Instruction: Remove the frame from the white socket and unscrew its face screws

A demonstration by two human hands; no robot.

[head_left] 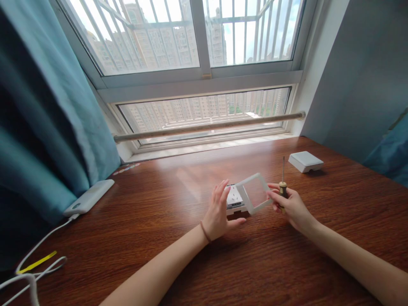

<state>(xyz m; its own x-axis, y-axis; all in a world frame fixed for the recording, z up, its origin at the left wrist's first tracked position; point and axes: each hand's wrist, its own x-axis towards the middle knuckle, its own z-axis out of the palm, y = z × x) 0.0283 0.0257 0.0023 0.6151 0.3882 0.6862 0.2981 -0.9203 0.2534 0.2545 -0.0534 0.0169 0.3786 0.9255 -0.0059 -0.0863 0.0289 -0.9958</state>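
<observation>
My left hand (219, 210) rests on a white socket module (234, 199) lying on the wooden desk (159, 238), fingers curved around its left side. My right hand (288, 206) pinches the right edge of a white square cover frame (254, 192), tilted up off the module. The same hand also grips a small screwdriver (282, 182) with a yellow and black handle, its shaft pointing up.
A second white socket (305, 161) lies at the back right. A white power bank (89, 197) with a white cable (35, 267) sits at the left, near a yellow strip (36, 262). A teal curtain (41, 127) hangs left; the window (204, 63) is behind.
</observation>
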